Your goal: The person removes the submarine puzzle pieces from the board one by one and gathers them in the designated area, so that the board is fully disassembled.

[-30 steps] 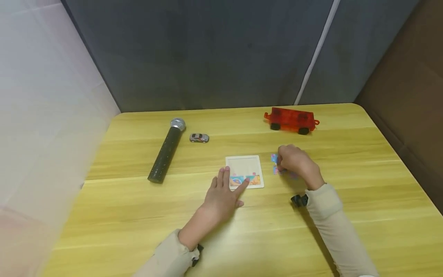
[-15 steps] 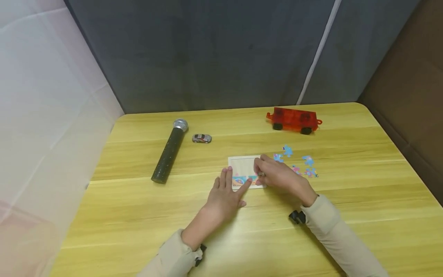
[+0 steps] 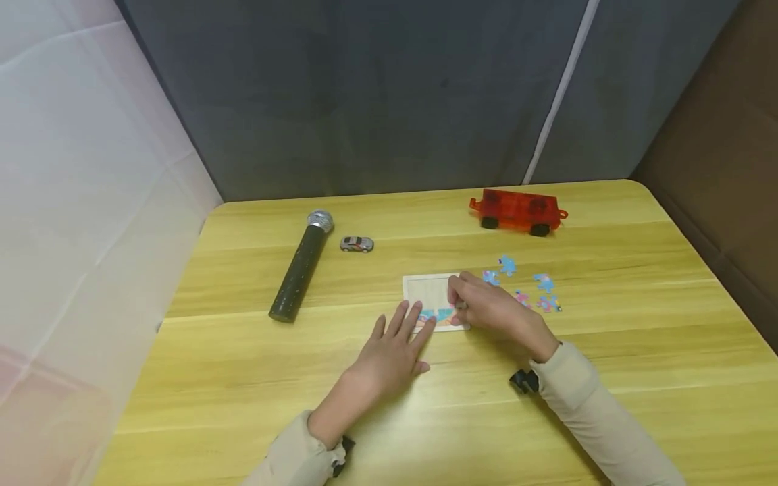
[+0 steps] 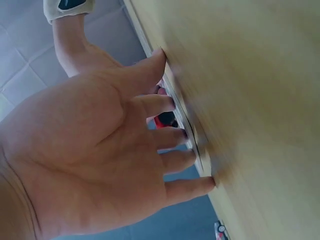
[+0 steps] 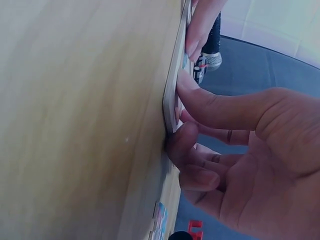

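Observation:
A small pale puzzle tray [image 3: 425,278] lies on the table with joined, colourful pieces along its near edge. My left hand [image 3: 389,354] has its fingers spread and straight, with the fingertips at the tray's near left part. My right hand [image 3: 489,307] is at the tray's right side and pinches a puzzle piece [image 5: 178,109], mostly hidden by the fingers. In the right wrist view the thumb lies over the tray's rim, and the other fingers are curled beside the edge. Several loose puzzle pieces [image 3: 543,282] lie to the right of the tray.
A black toy microphone [image 3: 298,273] with a silver head lies at the left. Beside it stands a small silver toy car [image 3: 356,244]. A translucent red toy wagon [image 3: 520,210] sits at the back right. Dark panels [image 3: 365,101] rise behind the table [image 3: 231,378].
My right hand has moved left from the loose pieces to the tray's right side, uncovering those pieces. My left fingers have drawn back slightly toward the tray's near edge.

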Demonstrator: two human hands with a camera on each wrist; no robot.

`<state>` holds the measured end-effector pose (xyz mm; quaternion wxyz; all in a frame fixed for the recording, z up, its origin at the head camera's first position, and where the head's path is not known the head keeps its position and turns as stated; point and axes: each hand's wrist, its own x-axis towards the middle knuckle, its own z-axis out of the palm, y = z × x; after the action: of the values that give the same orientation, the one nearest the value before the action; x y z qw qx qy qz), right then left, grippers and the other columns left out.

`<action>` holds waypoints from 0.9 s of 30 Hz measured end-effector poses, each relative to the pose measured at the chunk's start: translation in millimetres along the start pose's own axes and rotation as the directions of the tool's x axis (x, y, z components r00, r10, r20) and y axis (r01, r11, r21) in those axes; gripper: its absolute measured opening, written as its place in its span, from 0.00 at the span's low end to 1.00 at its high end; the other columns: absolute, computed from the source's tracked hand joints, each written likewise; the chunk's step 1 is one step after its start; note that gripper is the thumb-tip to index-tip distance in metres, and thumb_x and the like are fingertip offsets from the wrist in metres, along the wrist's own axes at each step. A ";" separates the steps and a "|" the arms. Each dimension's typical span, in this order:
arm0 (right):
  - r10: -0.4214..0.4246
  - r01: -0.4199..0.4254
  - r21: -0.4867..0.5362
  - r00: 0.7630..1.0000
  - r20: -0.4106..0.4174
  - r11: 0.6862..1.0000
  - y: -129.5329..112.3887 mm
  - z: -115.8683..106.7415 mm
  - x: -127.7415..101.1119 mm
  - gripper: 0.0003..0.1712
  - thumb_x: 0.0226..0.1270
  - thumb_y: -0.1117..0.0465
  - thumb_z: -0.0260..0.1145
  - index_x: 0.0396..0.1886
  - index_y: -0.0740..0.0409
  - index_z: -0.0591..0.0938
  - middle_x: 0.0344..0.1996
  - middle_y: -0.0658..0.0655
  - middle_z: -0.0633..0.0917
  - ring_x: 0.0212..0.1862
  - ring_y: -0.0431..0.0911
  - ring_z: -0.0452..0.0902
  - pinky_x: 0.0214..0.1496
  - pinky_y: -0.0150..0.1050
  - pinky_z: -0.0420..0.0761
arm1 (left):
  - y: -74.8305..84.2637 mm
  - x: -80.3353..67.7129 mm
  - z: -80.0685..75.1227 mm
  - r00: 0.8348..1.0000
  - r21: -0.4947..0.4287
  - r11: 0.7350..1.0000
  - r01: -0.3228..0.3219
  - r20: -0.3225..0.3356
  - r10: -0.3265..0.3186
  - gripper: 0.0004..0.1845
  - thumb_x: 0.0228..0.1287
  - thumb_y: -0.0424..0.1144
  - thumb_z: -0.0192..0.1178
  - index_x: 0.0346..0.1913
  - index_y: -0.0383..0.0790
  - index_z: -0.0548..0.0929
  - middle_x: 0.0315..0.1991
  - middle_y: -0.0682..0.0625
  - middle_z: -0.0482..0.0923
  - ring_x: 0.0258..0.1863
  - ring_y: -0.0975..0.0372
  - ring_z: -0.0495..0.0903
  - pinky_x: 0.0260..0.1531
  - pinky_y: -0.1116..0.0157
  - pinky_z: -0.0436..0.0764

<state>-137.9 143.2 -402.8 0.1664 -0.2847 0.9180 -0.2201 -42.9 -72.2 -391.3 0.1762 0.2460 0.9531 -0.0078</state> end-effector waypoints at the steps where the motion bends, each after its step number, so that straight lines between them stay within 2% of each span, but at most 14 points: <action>1: 0.002 -0.002 -0.014 1.000 -0.007 1.000 -0.8 0.0 0.0 0.15 0.72 0.63 0.78 0.43 0.57 0.78 0.43 0.56 0.80 0.39 0.46 0.77 0.39 0.39 0.81 | 0.2 -0.6 -0.2 1.000 -0.001 1.000 -0.001 -0.003 0.001 0.39 0.87 0.55 0.54 0.90 0.46 0.57 0.91 0.40 0.45 0.91 0.46 0.46 0.84 0.41 0.62; 5: -0.010 0.011 0.002 0.998 -0.054 1.000 -5.2 -4.2 -0.6 0.12 0.72 0.68 0.77 0.40 0.56 0.79 0.36 0.53 0.84 0.33 0.42 0.78 0.35 0.36 0.80 | 0.5 -0.7 -0.8 1.000 0.007 1.000 0.007 -0.007 -0.007 0.39 0.86 0.55 0.54 0.90 0.47 0.57 0.91 0.40 0.47 0.90 0.46 0.47 0.84 0.41 0.63; 9: -0.053 0.061 0.178 0.997 -0.052 0.982 0.4 -20.5 -2.3 0.10 0.74 0.72 0.73 0.37 0.59 0.80 0.28 0.53 0.87 0.27 0.43 0.82 0.34 0.35 0.82 | -1.6 -0.6 -1.7 1.000 0.006 1.000 0.017 0.001 -0.017 0.38 0.86 0.56 0.54 0.90 0.49 0.57 0.91 0.42 0.46 0.91 0.47 0.46 0.85 0.42 0.62; 12: -0.059 0.037 0.304 0.996 0.064 0.952 17.1 -40.9 -11.6 0.09 0.75 0.73 0.71 0.36 0.61 0.79 0.26 0.55 0.86 0.25 0.45 0.82 0.32 0.36 0.82 | -4.7 -1.7 -3.0 1.000 0.004 1.000 0.028 0.009 -0.028 0.38 0.87 0.56 0.53 0.90 0.49 0.57 0.91 0.42 0.46 0.91 0.47 0.46 0.85 0.43 0.61; 14: -0.020 -0.046 0.347 0.983 0.183 0.937 31.6 -54.9 -22.4 0.10 0.76 0.74 0.70 0.35 0.62 0.79 0.26 0.55 0.84 0.24 0.46 0.80 0.31 0.37 0.81 | -6.4 -3.0 -3.8 0.999 -0.003 0.999 0.033 0.017 -0.033 0.38 0.87 0.55 0.53 0.90 0.49 0.56 0.92 0.42 0.45 0.91 0.47 0.45 0.85 0.43 0.60; 17: 0.092 -0.194 0.325 0.948 0.304 0.926 53.5 -71.1 -39.0 0.10 0.74 0.76 0.69 0.33 0.63 0.78 0.26 0.56 0.82 0.23 0.44 0.77 0.30 0.38 0.80 | -7.7 -5.3 -5.6 0.999 -0.008 0.999 0.038 0.018 -0.038 0.38 0.87 0.55 0.52 0.90 0.48 0.56 0.91 0.42 0.45 0.91 0.47 0.45 0.86 0.42 0.59; 19: 0.181 -0.282 0.288 0.926 0.331 0.915 65.0 -77.5 -46.6 0.10 0.73 0.77 0.69 0.33 0.64 0.78 0.28 0.57 0.82 0.23 0.45 0.77 0.31 0.39 0.81 | -8.2 -6.7 -6.9 0.999 -0.014 0.999 0.040 0.018 -0.039 0.38 0.87 0.55 0.52 0.90 0.48 0.56 0.91 0.41 0.44 0.91 0.46 0.45 0.86 0.42 0.59; 23: 0.308 -0.383 0.202 0.895 0.322 0.901 76.7 -82.0 -52.5 0.11 0.70 0.79 0.66 0.30 0.63 0.79 0.29 0.58 0.83 0.23 0.44 0.80 0.32 0.38 0.82 | -9.2 -7.7 -7.2 0.999 -0.012 0.999 0.042 0.014 -0.042 0.38 0.87 0.54 0.53 0.90 0.47 0.56 0.91 0.41 0.44 0.91 0.46 0.45 0.85 0.41 0.59; 27: 0.362 -0.410 0.119 0.884 0.297 0.904 78.6 -81.4 -52.5 0.16 0.68 0.80 0.65 0.25 0.59 0.79 0.22 0.56 0.83 0.21 0.42 0.79 0.29 0.35 0.79 | -9.9 -7.2 -6.7 0.999 -0.007 0.999 0.038 0.005 -0.038 0.38 0.87 0.54 0.54 0.90 0.48 0.57 0.91 0.41 0.45 0.91 0.46 0.46 0.85 0.41 0.60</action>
<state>-167.2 258.0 -363.5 0.3545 -0.1065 0.9017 -0.2232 -44.0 -83.6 -383.3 0.1790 0.2271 0.9572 -0.0083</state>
